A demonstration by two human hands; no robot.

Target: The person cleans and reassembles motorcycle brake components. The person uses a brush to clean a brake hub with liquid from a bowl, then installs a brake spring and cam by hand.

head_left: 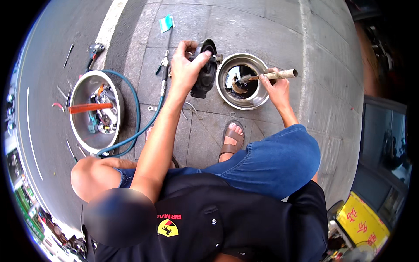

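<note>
My left hand (187, 70) is closed around a bulky black mechanical part (205, 81) with a round metal stub on its right side. It holds the part up, left of a steel bowl (263, 99) with dark, oily-looking liquid (238, 75) inside. The exact kind of part does not show. In my right hand (277, 89) is a brush (283, 74) with a pale, tube-like handle, gripped at the bowl's right rim. The brush's head reaches left over the liquid. Whether its bristles touch the surface I cannot tell.
A metal basin (118, 102) full of tools stands at the left, an orange-red bar (89, 108) across it. Beside it curves a blue hose (139, 113) with an air gun (165, 65). An impact wrench (95, 50) and a blue packet (166, 23) lie farther off.
</note>
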